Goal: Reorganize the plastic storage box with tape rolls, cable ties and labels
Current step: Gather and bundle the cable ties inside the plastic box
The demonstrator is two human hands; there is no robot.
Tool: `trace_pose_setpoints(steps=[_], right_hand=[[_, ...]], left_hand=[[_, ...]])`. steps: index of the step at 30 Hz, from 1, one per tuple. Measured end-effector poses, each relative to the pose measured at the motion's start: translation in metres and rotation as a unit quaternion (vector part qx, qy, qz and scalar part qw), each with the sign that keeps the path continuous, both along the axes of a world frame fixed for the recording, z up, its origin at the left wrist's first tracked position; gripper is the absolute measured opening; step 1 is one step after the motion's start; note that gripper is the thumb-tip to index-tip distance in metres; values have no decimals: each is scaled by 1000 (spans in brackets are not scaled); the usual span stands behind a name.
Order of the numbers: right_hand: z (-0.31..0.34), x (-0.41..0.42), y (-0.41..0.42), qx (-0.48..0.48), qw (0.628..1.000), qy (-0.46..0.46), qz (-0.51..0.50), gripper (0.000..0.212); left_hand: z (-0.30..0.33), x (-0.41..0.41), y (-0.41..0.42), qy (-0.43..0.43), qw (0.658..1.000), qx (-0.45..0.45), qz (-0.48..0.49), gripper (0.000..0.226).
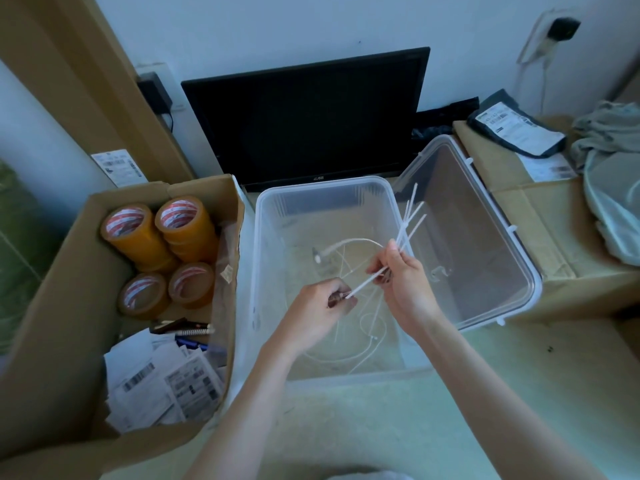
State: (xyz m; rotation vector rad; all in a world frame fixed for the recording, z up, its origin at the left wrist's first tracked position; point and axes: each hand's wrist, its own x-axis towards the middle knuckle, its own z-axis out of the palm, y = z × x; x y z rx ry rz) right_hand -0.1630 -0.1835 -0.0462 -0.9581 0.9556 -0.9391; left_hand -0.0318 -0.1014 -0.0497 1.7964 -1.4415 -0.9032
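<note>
A clear plastic storage box [263,216] stands open on the floor in the middle. Loose white cable ties [367,323] and a white cable lie on its bottom. Over the box, my right hand [405,282] grips a small bundle of white cable ties [408,220] that fans up and to the right. My left hand [322,306] pinches the lower end of that bundle. In a cardboard box [79,237] at the left stand several brown tape rolls [162,244], with a heap of printed labels [162,379] in front of them.
The box's clear lid [485,244] leans against a second cardboard box [540,202] at the right, which carries a dark parcel bag and cloth. A black monitor [311,119] leans on the wall behind. Pens lie between the tape rolls and labels.
</note>
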Motion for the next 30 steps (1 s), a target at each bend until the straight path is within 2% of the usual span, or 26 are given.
trace_pose_setpoints(steps=[4,7,11,14,18,25,30], right_hand=[[5,-1,1,36,997,-69,-8,41],[8,-3,2,58,996,-69,-9,39],[6,-6,2,13,996,-82,-26,28],[3,-7,-1,-8,994,-95,-46,28],[4,-8,-4,19,991,-124,-54,32],[14,-7,-1,51,986,-148,-56,25],[13,-7,-1,54,987,-140,-52,30]], left_hand=[[-8,4,0,-51,998,31,-19,5],[-10,6,0,-119,991,56,-9,6],[-14,10,0,-194,976,91,39,7],[-17,16,-2,-240,957,146,75,18],[-16,24,-11,-250,939,223,75,28],[-47,47,-55,-253,920,298,16,38],[-76,42,-58,-311,901,302,-10,35]])
